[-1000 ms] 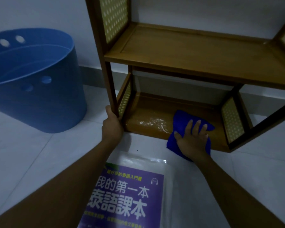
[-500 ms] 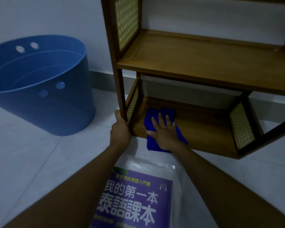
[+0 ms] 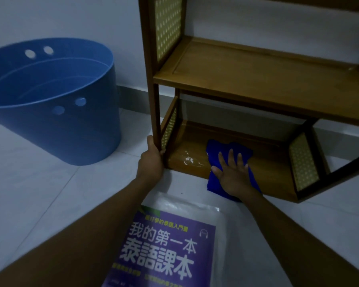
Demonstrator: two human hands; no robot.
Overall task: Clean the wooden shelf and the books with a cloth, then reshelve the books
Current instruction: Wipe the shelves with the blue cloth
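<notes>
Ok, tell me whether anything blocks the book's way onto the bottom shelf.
Yes. The cloth lies on the bottom shelf near its front middle, hanging over the edge, with the right hand pressed flat on it, between the book on the floor and the shelf. The left hand grips the left post, off to the side.

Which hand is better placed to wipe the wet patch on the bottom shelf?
Right. The right hand lies flat on the blue cloth, beside the wet patch on the bottom shelf. The left hand grips the front post.
</notes>
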